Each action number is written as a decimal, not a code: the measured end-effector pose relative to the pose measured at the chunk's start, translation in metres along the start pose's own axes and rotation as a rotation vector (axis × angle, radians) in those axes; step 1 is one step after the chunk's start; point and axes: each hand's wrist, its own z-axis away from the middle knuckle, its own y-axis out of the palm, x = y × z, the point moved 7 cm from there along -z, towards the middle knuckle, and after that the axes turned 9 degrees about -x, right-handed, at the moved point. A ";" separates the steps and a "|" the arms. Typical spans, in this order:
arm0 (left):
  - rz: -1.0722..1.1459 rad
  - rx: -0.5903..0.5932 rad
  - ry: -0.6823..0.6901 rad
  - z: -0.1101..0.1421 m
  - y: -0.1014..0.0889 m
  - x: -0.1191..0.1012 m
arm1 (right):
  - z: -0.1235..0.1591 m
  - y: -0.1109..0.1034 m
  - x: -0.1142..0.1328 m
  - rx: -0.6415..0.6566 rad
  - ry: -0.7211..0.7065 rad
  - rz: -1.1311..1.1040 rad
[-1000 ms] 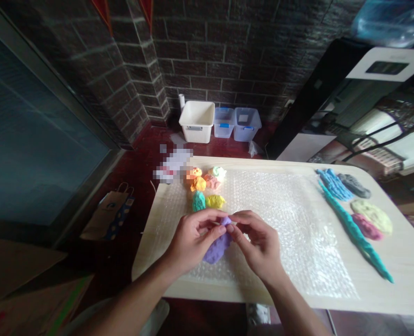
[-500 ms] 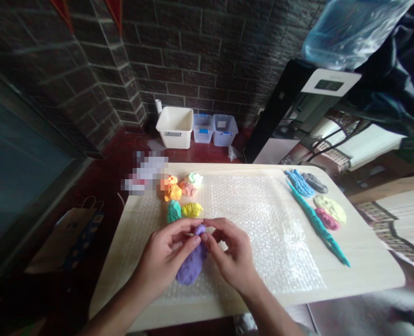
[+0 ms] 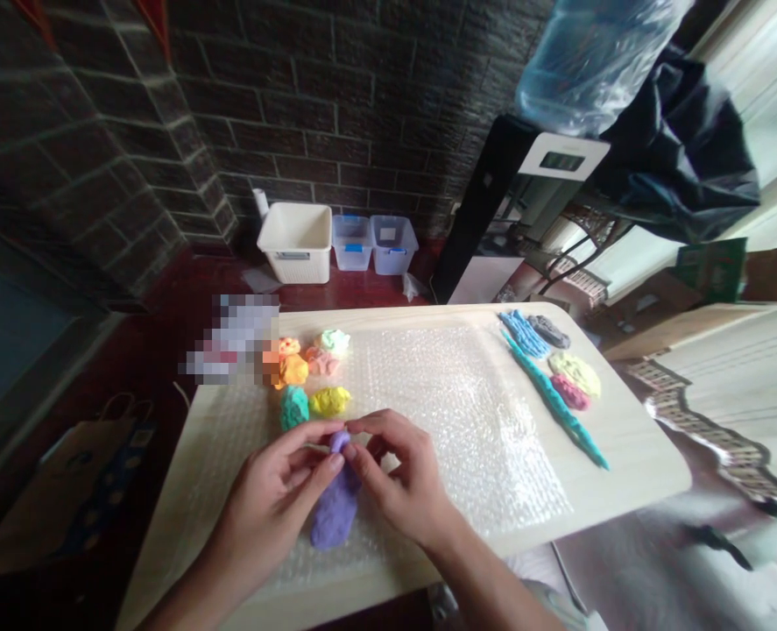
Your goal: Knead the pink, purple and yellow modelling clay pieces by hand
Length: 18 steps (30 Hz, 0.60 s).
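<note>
A long lump of purple modelling clay (image 3: 335,513) hangs or lies between my hands over the bubble wrap; I cannot tell whether its lower end touches the sheet. My left hand (image 3: 283,482) pinches the narrow upper end from the left, thumb in front and fingers behind. From the other side, my right hand (image 3: 398,473) grips the same end with thumb and fingertips. Just beyond my fingers sit a green clay lump (image 3: 294,408) and a yellow clay lump (image 3: 330,401). Orange clay (image 3: 291,371), pink clay (image 3: 323,362) and pale green clay (image 3: 334,341) lie farther back.
Bubble wrap (image 3: 441,394) covers much of the wooden table (image 3: 631,447). On the right lie a long teal clay roll (image 3: 555,399), blue clay (image 3: 523,334), grey clay (image 3: 549,331), pale yellow clay (image 3: 575,374) and dark pink clay (image 3: 570,392). Bins (image 3: 296,241) and a water dispenser (image 3: 480,210) stand behind.
The camera view has turned, so the whole scene sits farther left in the picture. Both hands keep their grip on the purple clay, with little visible change in its shape.
</note>
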 end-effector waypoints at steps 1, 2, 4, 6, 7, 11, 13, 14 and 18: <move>0.000 -0.002 -0.002 0.000 0.000 0.000 | 0.000 0.000 0.001 0.002 -0.004 0.000; 0.003 -0.005 -0.006 0.000 0.000 0.001 | -0.001 0.000 0.001 0.004 -0.006 0.002; 0.013 -0.012 -0.013 0.000 -0.001 0.001 | -0.001 0.000 0.002 0.009 -0.007 0.006; 0.019 -0.024 -0.014 0.000 -0.001 0.000 | -0.001 0.001 0.002 0.015 -0.006 0.006; 0.018 -0.031 -0.012 0.000 -0.001 -0.001 | -0.001 0.001 0.002 0.019 -0.007 0.005; 0.012 -0.047 -0.005 0.000 -0.001 -0.003 | -0.002 0.001 0.003 0.024 -0.011 0.007; 0.010 -0.032 -0.012 0.000 -0.001 -0.003 | -0.002 0.001 0.004 0.026 -0.019 0.003; 0.005 -0.022 -0.016 0.000 -0.001 -0.002 | -0.002 0.001 0.005 0.031 -0.026 -0.003; -0.004 0.007 0.003 -0.001 0.000 0.001 | -0.001 0.002 0.005 0.043 -0.023 -0.035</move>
